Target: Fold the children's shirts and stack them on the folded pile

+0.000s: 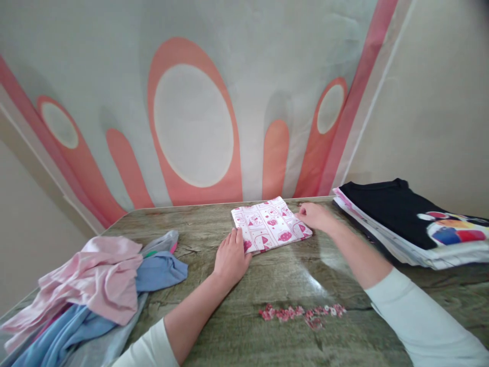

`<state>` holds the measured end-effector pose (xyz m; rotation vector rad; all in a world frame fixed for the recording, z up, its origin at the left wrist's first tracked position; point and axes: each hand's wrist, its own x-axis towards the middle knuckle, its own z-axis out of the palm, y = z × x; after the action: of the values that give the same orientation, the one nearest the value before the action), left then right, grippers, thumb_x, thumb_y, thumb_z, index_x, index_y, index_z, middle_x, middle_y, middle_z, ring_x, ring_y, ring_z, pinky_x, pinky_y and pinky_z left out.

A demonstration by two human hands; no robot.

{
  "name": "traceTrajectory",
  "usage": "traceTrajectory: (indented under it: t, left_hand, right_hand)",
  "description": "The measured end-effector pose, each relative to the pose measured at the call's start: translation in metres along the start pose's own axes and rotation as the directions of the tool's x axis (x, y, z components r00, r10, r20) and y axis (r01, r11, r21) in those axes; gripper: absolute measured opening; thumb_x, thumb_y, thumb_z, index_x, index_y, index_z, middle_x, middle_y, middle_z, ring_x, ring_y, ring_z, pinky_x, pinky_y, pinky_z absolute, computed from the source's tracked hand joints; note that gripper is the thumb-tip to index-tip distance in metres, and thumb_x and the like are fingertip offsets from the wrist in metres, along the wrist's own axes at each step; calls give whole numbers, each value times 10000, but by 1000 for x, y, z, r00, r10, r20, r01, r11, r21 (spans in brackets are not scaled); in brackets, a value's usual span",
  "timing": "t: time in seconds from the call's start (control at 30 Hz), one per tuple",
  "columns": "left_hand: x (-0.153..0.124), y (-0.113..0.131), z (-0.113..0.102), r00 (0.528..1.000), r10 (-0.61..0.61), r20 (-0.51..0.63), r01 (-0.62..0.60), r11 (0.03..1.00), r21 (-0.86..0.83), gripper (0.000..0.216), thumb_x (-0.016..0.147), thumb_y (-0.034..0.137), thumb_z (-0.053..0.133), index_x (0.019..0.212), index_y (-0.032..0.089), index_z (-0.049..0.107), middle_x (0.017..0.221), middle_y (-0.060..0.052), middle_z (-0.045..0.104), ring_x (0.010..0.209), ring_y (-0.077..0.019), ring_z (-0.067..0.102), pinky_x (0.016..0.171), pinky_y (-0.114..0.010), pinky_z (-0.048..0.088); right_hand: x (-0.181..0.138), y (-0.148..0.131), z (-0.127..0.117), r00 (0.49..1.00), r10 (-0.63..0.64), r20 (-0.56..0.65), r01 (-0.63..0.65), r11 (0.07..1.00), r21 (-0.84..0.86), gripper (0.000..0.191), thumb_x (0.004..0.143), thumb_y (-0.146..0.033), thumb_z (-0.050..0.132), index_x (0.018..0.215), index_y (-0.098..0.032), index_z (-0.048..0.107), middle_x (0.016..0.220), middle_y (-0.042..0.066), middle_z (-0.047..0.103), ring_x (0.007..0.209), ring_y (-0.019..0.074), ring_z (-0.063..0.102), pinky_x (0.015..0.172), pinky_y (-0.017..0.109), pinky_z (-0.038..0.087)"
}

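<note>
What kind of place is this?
Probably a home laundry corner: a heap of unfolded clothes, a neat folded stack, and left hand and right hand on a folded patterned cloth on the table.

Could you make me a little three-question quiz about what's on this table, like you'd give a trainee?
1. True or false: the left hand touches the folded patterned cloth.
2. On which side of the table lies the crumpled clothes pile? A) person's left B) person's right C) middle
3. Fill in: the folded stack has a top garment that is mostly ____.
Key: 1 true; 2 A; 3 black.
</note>
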<state>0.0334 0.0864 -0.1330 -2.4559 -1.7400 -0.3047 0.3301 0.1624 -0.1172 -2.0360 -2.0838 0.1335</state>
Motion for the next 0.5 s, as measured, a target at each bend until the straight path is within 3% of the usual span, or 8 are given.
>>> traceTrajectory:
  t: [0.07, 0.2, 0.33, 0.5]
  left_hand:
    - [-1, -1, 2, 1000, -10, -2, 10, 1000, 8, 670, 777, 333, 475, 1353, 79, 244, 1370, -174, 366, 1223, -259, 388, 999, -355, 295]
    - [-1, 0, 2, 1000, -6, 18, 5, 999, 42, 639, 778, 303, 459, 1344, 75, 266, 1336, -182, 406, 1186, -263, 426, 979, -363, 313]
    - [0, 3, -2, 1000, 6, 23, -7, 997, 82, 572, 788, 268, 444, 1309, 58, 336, 1286, -193, 452, 1148, -268, 456, 959, -369, 334]
    - [0, 10, -2, 999, 38, 7, -38, 989, 141, 454, 834, 171, 372, 1283, 109, 407, 1325, -179, 415, 1190, -272, 412, 961, -406, 328]
  right_hand:
    - [-5, -26, 9, 982, -118, -150, 120, 993, 5, 377, 821, -399, 457, 1038, -129, 606, 1046, 130, 623, 973, 233, 551, 828, 302, 381]
    - [-16, -59, 38, 936, -319, -151, 325, 946, 17, 504, 883, -407, 359, 1297, -125, 417, 1366, 125, 404, 1258, 225, 327, 1026, 340, 233]
    - [-20, -62, 58, 950, -310, -33, 311, 950, 8, 575, 900, -492, 252, 1360, -161, 348, 1442, 80, 295, 1323, 224, 213, 1071, 385, 141]
    - [-19, -59, 59, 959, -284, 24, 284, 959, -11, 641, 886, -559, 178, 1397, -187, 283, 1471, 46, 227, 1341, 217, 169, 1081, 384, 113]
